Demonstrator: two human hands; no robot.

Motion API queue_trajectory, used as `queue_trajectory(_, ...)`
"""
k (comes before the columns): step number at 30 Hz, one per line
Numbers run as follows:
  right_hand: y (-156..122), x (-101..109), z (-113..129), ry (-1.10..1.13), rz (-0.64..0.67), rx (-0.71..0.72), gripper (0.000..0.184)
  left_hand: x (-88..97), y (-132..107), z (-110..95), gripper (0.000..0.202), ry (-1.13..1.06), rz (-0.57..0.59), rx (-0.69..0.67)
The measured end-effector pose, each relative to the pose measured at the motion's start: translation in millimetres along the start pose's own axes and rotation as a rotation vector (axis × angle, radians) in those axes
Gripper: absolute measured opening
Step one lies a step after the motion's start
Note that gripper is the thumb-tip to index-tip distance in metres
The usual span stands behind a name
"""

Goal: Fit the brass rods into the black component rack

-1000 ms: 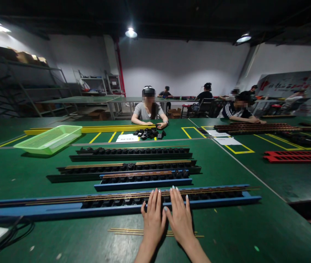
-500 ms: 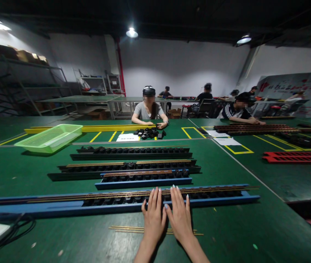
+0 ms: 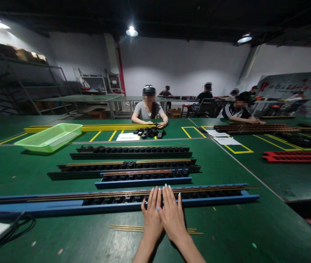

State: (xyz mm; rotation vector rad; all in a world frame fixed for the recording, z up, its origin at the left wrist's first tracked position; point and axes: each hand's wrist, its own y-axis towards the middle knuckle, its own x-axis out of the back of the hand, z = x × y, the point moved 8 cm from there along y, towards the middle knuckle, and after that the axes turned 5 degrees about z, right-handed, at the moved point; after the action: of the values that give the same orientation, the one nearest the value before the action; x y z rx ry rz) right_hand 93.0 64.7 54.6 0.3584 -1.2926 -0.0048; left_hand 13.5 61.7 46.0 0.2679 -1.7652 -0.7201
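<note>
My left hand (image 3: 152, 215) and my right hand (image 3: 172, 213) lie flat side by side, fingers stretched out, on the near long blue rail (image 3: 62, 206). The fingertips rest on thin brass rods (image 3: 89, 197) that run along the rail over black clips. The right hand partly overlaps the left. Both hands hold nothing. Loose brass rods (image 3: 122, 228) lie on the green table (image 3: 226, 226) just below my wrists.
Behind the near rail lie a shorter blue rail (image 3: 143, 180) and two black rails (image 3: 128, 166), (image 3: 130, 150). A green plastic tray (image 3: 48, 137) stands at far left. A person (image 3: 148, 109) sits opposite with black parts; other people work at tables to the right. Red rail (image 3: 295, 156) at right.
My right hand has slid a little to the left, closing the gap and now overlapping my left hand. The left hand has stayed put.
</note>
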Motion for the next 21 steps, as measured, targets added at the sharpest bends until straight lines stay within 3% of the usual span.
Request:
queue_trajectory(4, 1.4, -9.0, -0.8, 0.017, 0.042, -0.036, 0.066, -3.1, -0.1, 1.5, 0.062, 0.023, 0.018, 0.009)
queue_trajectory(8, 4.6, 5.3, -1.7, 0.064, 0.056, -0.088, 0.06, -2.6, -1.1, 0.9, 0.062, 0.011, 0.022, -0.002)
queue_trajectory(13, 7.5, 15.0, 2.1, 0.08, 0.005, 0.008, 0.057, -3.7, -1.6, 0.7, 0.063, -0.007, 0.046, -0.005)
queue_trajectory(16, 5.1, 8.1, 3.9, 0.067, -0.038, 0.03, 0.058, -5.5, -1.6, 1.4, 0.062, 0.016, 0.037, 0.006)
queue_trajectory(21, 2.7, -2.4, 7.8, 0.089, 0.017, 0.01, 0.061, -10.4, -2.7, 3.3, 0.06, 0.031, 0.046, 0.027)
